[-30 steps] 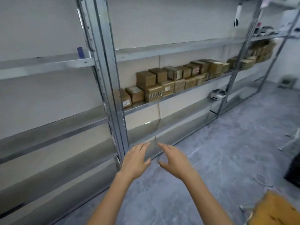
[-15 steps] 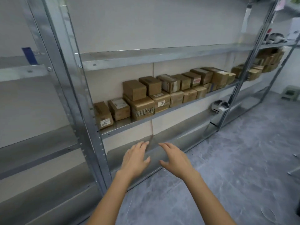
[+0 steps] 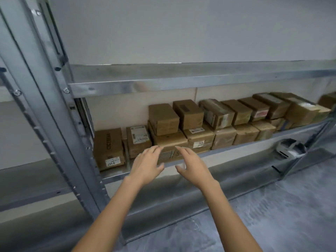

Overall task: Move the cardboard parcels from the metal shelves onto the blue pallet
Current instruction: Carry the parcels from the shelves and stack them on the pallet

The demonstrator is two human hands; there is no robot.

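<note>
Both hands are higher now & much nearer the boxes than before; the rack fills more of the view too. Room: plain pale wall (image 3: 181, 30) at the back, grey floor (image 3: 272, 224) at the bottom R. A thick metal post (image 3: 54, 124) leans across the L side. The top shelf (image 3: 181, 82) is bare metal. The metal shelf (image 3: 116, 172) under it holds the brown parcels (image 3: 241, 113), packed in a long row, two high for most of it. A box w/ a "705" sticker (image 3: 199, 137) sits in the low row. One flat box (image 3: 109, 146) lies at the far L end. The lower shelf (image 3: 236, 170) has a white round thing (image 3: 291, 148) on it, too blurry to name.

Left hand (image 3: 147, 164) & right hand (image 3: 192, 166) are side by side, palms down, fingers straight & a bit spread. They hold nothing. Fingertips sit right in front of the big box (image 3: 169, 140) at the shelf edge. Can't tell if they touch it.
</note>
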